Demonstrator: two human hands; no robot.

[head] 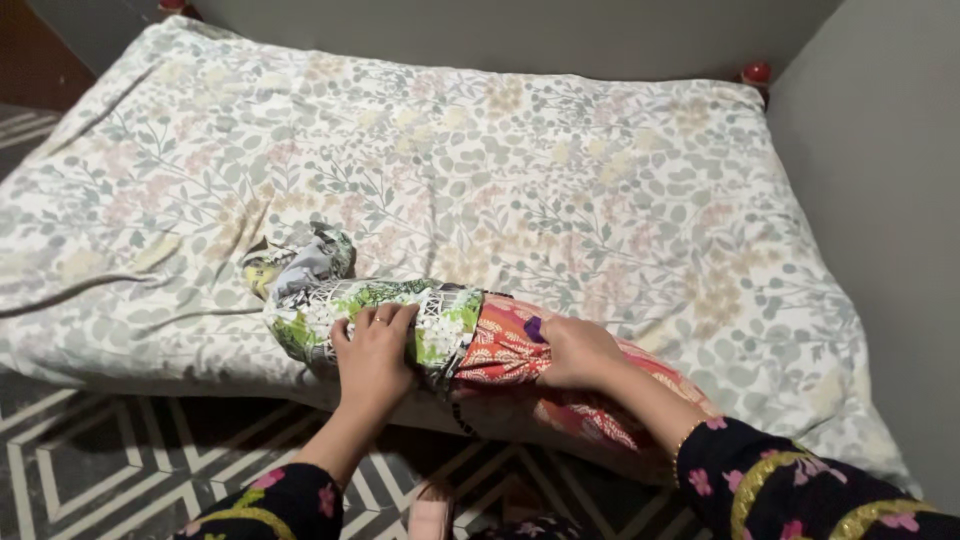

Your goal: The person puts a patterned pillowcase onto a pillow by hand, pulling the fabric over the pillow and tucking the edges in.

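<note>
A long pillow lies along the near edge of the mattress (560, 180). Its left part sits in a green and white patterned cover (440, 315) with a bunched loose end at the far left. The right part shows orange-red patterned fabric (500, 350). My left hand (375, 350) grips the green and white cover around the pillow's middle. My right hand (578, 350) presses on the orange-red fabric just right of the cover's edge. Both sleeves are dark with pink flowers and gold trim.
The mattress carries a pale sheet printed with leaves and flowers. Grey walls (880, 200) stand behind it and on the right. A carpet with grey and white geometric lines (130, 450) covers the floor below. A foot (432, 512) shows at the bottom edge.
</note>
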